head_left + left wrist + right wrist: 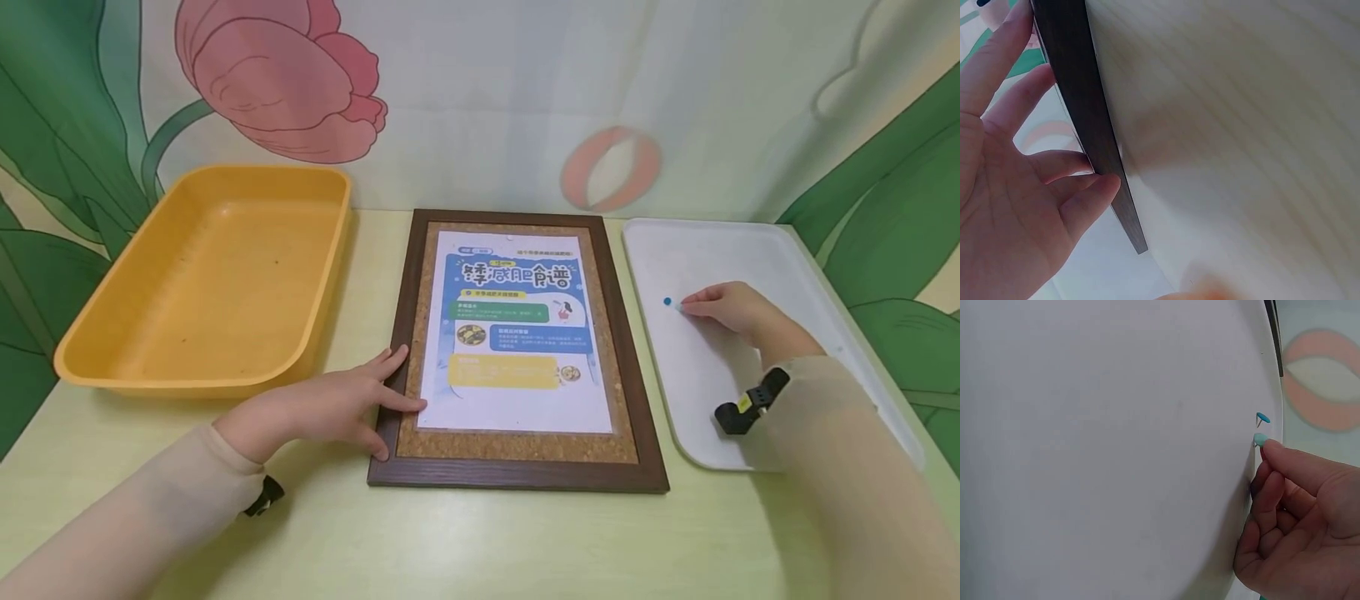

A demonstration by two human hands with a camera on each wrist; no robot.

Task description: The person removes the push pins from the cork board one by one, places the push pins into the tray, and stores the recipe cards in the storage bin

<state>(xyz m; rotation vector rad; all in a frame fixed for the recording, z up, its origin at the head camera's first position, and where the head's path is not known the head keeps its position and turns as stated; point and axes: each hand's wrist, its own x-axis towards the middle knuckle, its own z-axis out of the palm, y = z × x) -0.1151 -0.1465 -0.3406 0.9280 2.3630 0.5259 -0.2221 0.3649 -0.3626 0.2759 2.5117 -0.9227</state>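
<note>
My left hand point(333, 410) rests at the lower left of a brown-framed corkboard point(517, 473), fingers spread over its edge. In the left wrist view the thumb touches the dark frame side point(1079, 81). A printed poster point(517, 408) lies on the cork, with a small pale dot at its top edge. Over the white tray point(701, 392), my right hand point(731, 307) pinches a pale green thumbtack point(1260, 439) between thumb and index finger. Right beside it, a blue thumbtack point(667, 302) lies on the tray, its pin visible in the right wrist view.
A deep yellow bin point(202, 387) stands left of the corkboard on the pale table point(480, 542). Behind everything is a flower-printed backdrop point(480, 125). The tray lies just right of the corkboard.
</note>
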